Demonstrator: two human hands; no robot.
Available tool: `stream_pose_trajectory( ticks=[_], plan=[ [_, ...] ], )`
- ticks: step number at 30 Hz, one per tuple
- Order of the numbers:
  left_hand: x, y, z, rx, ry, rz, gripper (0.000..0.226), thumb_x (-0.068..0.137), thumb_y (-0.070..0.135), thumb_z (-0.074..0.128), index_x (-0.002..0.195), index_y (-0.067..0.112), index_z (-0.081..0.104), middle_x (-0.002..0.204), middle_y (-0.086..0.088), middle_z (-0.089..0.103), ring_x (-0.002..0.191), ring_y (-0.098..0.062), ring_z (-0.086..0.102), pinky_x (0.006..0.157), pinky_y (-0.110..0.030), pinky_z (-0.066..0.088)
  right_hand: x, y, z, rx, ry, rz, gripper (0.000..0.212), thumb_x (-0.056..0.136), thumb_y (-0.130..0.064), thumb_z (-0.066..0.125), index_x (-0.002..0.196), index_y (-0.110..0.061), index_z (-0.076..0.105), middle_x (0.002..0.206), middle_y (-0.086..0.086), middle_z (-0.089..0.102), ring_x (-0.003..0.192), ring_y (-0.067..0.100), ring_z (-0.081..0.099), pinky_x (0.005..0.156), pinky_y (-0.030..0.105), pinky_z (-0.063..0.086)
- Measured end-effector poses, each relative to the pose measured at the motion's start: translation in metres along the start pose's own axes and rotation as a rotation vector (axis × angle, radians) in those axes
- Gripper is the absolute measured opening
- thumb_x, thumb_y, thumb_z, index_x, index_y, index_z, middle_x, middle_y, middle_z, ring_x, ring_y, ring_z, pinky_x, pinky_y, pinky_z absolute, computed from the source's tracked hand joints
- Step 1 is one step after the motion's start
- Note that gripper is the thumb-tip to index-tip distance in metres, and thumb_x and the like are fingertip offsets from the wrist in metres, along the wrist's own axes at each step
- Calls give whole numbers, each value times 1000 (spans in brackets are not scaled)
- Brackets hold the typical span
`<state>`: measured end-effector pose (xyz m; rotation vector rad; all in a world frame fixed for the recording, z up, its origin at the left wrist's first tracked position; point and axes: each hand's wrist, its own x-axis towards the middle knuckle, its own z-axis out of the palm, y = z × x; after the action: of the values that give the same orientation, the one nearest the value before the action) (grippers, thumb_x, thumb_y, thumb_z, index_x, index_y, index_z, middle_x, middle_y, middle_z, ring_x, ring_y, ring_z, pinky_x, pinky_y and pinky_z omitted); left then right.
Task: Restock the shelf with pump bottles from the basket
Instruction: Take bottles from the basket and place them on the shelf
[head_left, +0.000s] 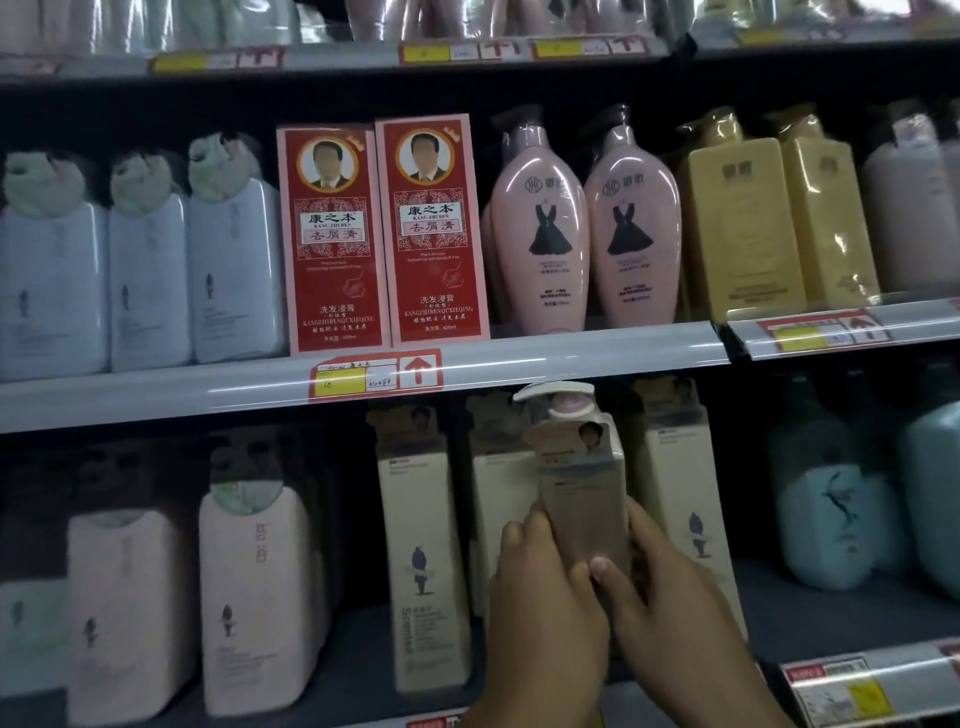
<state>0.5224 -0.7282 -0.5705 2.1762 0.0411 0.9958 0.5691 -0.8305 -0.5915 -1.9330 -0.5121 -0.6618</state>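
A beige pump bottle (582, 483) with a white pump head stands upright in front of the lower shelf, its pump just under the shelf edge above. My left hand (545, 613) grips its lower left side and my right hand (670, 597) grips its lower right side. Matching cream pump bottles stand on the lower shelf: one to the left (421, 540), one behind (498, 478) and one to the right (680, 483). The basket is out of view.
The shelf edge (571, 358) with a red and yellow price tag (376, 375) runs just above the held bottle. Pink bottles (249, 587) stand at lower left, teal ones (831, 519) at lower right. Red boxes (332, 234), pink bottles (550, 223) and yellow bottles (743, 223) fill the shelf above.
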Motion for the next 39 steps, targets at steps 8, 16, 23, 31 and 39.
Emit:
stream_pose_trajectory(
  ticks=[8, 16, 23, 31, 39],
  plan=[
    [0, 7, -3, 70, -22, 8, 28, 96, 26, 51, 125, 26, 48, 114, 3, 47, 99, -14, 54, 84, -28, 48, 9, -20, -16, -208, -119, 43, 43, 95, -30, 56, 136, -30, 46, 116, -7, 71, 107, 16, 66, 79, 28, 48],
    [-3, 5, -2, 26, 44, -35, 5, 96, 21, 51, 101, 21, 53, 107, 0, 56, 96, -17, 58, 88, -39, 52, 5, -36, -15, -321, -115, -33, 23, 96, -28, 55, 118, -22, 51, 109, 4, 70, 102, 24, 64, 73, 31, 48],
    [2, 16, -2, 87, 36, -88, 13, 99, 30, 48, 101, 19, 55, 111, -3, 61, 100, -24, 61, 85, -38, 53, 20, -40, -24, -331, -233, 42, 27, 96, -28, 53, 120, -15, 55, 121, 10, 66, 111, 29, 61, 81, 34, 46],
    [-23, 10, -4, -144, 114, -192, 6, 99, 29, 52, 102, 23, 50, 108, -2, 63, 95, -19, 61, 82, -35, 51, -5, -29, -26, -75, -278, -135, 39, 93, -22, 51, 130, -32, 47, 122, -2, 66, 108, 14, 63, 92, 38, 54],
    [-16, 16, -15, -114, 195, -104, 10, 99, 33, 50, 98, 24, 54, 106, 1, 63, 95, -20, 62, 85, -40, 52, -10, -46, -35, -181, -87, -196, 21, 93, -44, 49, 112, -33, 49, 102, -3, 58, 91, 15, 59, 74, 31, 49]
  ],
)
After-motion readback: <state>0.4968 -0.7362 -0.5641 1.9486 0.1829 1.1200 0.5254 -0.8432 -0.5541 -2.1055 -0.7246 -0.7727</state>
